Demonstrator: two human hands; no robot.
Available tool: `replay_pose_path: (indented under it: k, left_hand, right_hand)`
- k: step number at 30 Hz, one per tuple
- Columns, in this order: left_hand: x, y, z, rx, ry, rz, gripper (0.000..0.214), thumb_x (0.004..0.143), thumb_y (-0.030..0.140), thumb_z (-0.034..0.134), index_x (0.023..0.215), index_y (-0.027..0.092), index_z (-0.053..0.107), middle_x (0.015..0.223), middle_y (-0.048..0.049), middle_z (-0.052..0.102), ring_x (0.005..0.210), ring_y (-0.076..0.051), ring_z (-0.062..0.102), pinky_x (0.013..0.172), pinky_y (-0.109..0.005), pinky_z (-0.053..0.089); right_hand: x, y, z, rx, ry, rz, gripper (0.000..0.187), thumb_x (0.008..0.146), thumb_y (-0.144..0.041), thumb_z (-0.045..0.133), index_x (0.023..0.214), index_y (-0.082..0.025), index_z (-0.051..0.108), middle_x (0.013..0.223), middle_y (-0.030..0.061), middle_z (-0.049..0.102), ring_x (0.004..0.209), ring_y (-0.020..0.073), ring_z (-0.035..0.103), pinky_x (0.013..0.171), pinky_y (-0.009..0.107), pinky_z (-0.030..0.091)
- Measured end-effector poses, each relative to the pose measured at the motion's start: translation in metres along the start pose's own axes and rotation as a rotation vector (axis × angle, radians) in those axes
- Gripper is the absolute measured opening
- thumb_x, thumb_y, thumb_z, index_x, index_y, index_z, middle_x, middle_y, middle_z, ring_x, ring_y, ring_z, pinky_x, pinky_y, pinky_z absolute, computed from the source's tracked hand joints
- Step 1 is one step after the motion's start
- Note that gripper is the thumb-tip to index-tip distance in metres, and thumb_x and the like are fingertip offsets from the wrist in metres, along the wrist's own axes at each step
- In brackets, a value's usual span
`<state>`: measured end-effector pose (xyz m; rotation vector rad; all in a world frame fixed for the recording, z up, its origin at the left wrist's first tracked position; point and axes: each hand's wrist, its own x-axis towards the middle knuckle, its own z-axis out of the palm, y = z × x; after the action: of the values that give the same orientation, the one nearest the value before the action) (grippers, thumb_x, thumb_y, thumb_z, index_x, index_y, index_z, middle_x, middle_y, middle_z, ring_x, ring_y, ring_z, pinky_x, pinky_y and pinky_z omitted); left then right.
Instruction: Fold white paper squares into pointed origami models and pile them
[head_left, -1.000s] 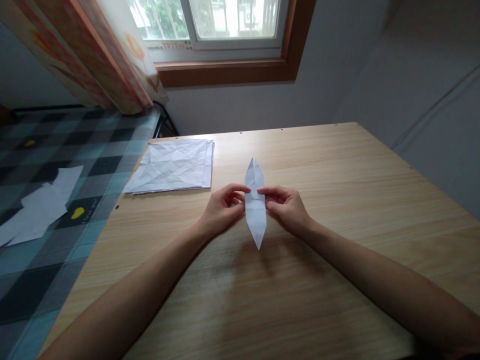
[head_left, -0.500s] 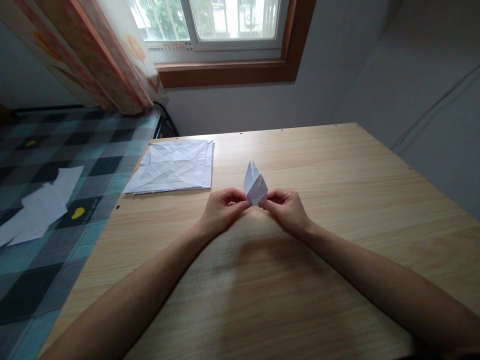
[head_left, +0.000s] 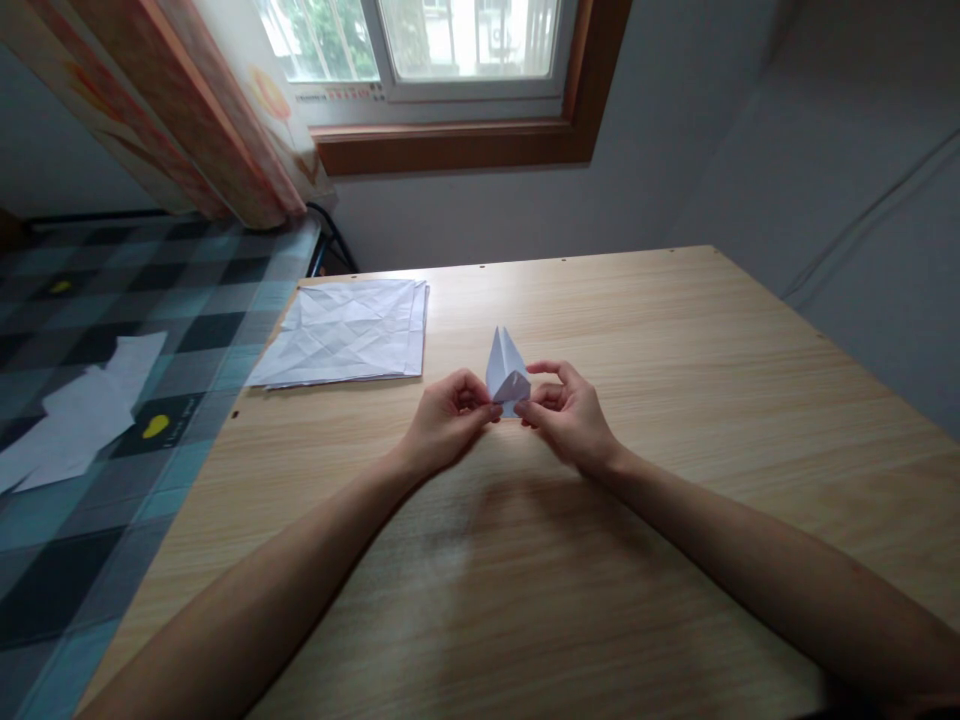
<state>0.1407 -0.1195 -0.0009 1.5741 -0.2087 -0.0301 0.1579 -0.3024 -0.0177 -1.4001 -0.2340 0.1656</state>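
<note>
A small piece of folded white paper [head_left: 507, 368] is held up just above the table, between my two hands. Two pointed tips rise at its far side, and a shorter flap tilts toward me at the front. My left hand [head_left: 455, 412] pinches its lower left edge between thumb and fingers. At the lower right, the thumb and fingers of my right hand [head_left: 564, 408] grip the paper, with the index finger lifted away from it. The fingertips hide parts of the bottom edge.
Creased white sheets [head_left: 345, 330] lie stacked at the table's far left corner. The wooden table [head_left: 660, 580] stands beside a checked cloth surface [head_left: 45, 560] bearing loose paper pieces [head_left: 82, 420]. A window [head_left: 465, 45] and an orange curtain [head_left: 225, 110] are behind.
The front flap of the folded paper has dropped lower and toward me. My right index finger has lifted off and extended. My left hand has barely shifted.
</note>
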Motion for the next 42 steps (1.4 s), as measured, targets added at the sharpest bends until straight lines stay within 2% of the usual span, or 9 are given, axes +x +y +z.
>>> replay_pose_path:
  k: [4,8,12,14,18,24,31,38,42]
  left_hand:
    - [-0.0003,0.0017,0.0005,-0.026,-0.002,-0.029,0.033,0.071,0.022,0.077,0.090,0.018,0.050,0.066,0.0032,0.067,0.058,-0.011,0.062,0.056,-0.019,0.044]
    - [0.0006,0.0017,-0.0008,-0.015,-0.020,-0.029,0.054,0.071,0.022,0.077,0.118,0.017,0.051,0.066,0.0038,0.067,0.055,-0.010,0.060,0.054,-0.019,0.043]
    - [0.0011,-0.0007,-0.0026,0.022,-0.078,-0.003,0.030,0.073,0.027,0.076,0.097,0.013,0.066,0.074,-0.0024,0.071,0.064,-0.013,0.064,0.059,-0.022,0.046]
    - [0.0010,-0.0018,-0.0029,0.025,-0.056,0.016,0.036,0.073,0.025,0.076,0.105,0.013,0.066,0.074,-0.0021,0.071,0.065,-0.013,0.064,0.061,-0.022,0.047]
    - [0.0006,-0.0015,-0.0017,0.019,-0.020,0.027,0.072,0.072,0.020,0.075,0.139,0.014,0.047,0.072,0.0011,0.069,0.063,-0.012,0.062,0.060,-0.021,0.045]
    - [-0.0021,0.0025,0.0001,0.146,-0.099,0.015,0.024,0.078,0.026,0.071,0.098,0.012,0.070,0.075,-0.0027,0.069,0.065,-0.012,0.060,0.059,-0.021,0.044]
    - [-0.0013,-0.0015,-0.0033,0.245,-0.068,-0.006,0.025,0.079,0.035,0.071,0.087,0.011,0.073,0.078,-0.0062,0.073,0.068,-0.017,0.064,0.064,-0.026,0.049]
    - [-0.0004,0.0013,-0.0028,0.175,0.005,-0.018,0.022,0.078,0.035,0.070,0.081,0.013,0.074,0.076,-0.0046,0.072,0.067,-0.016,0.062,0.063,-0.024,0.047]
    - [0.0007,0.0029,-0.0023,0.128,0.027,-0.002,0.021,0.078,0.034,0.070,0.080,0.014,0.073,0.074,-0.0030,0.072,0.064,-0.014,0.060,0.062,-0.023,0.046]
  right_hand:
    - [-0.0004,-0.0016,0.0001,-0.031,0.002,-0.003,0.052,0.064,-0.047,0.085,0.099,-0.018,0.060,0.058,-0.0041,0.064,0.053,0.0131,0.060,0.055,0.025,0.047]
    - [-0.0009,-0.0043,0.0005,-0.033,0.041,0.025,0.079,0.061,-0.045,0.088,0.125,-0.016,0.054,0.061,-0.0041,0.067,0.055,0.0143,0.061,0.056,0.026,0.047]
    - [-0.0003,-0.0042,0.0005,-0.026,0.043,0.063,0.086,0.058,-0.044,0.089,0.130,-0.013,0.054,0.060,-0.0042,0.067,0.054,0.0136,0.060,0.056,0.026,0.047]
    - [0.0002,-0.0027,0.0001,-0.019,0.040,0.060,0.079,0.057,-0.043,0.090,0.124,-0.014,0.060,0.061,-0.0038,0.067,0.055,0.0134,0.060,0.056,0.026,0.047]
    - [0.0000,-0.0013,-0.0003,-0.047,0.008,0.019,0.046,0.063,-0.047,0.086,0.093,-0.016,0.071,0.059,-0.0020,0.065,0.055,0.0128,0.060,0.055,0.025,0.046]
    - [-0.0022,-0.0059,0.0003,-0.165,0.007,-0.028,0.034,0.069,-0.047,0.080,0.067,-0.017,0.064,0.057,-0.0004,0.063,0.050,0.0120,0.055,0.049,0.024,0.042]
    - [-0.0068,-0.0032,0.0001,-0.351,-0.024,-0.094,0.018,0.073,-0.030,0.071,0.064,-0.018,0.060,0.058,-0.0022,0.059,0.052,0.0102,0.050,0.048,0.022,0.035]
    - [-0.0089,-0.0054,0.0021,-0.318,-0.071,-0.070,0.019,0.075,-0.036,0.075,0.079,-0.018,0.070,0.070,0.0011,0.070,0.060,0.0135,0.059,0.055,0.024,0.042]
    - [-0.0088,-0.0081,0.0018,-0.370,-0.093,-0.070,0.020,0.076,-0.038,0.074,0.079,-0.018,0.072,0.068,0.0012,0.070,0.058,0.0135,0.058,0.054,0.024,0.040]
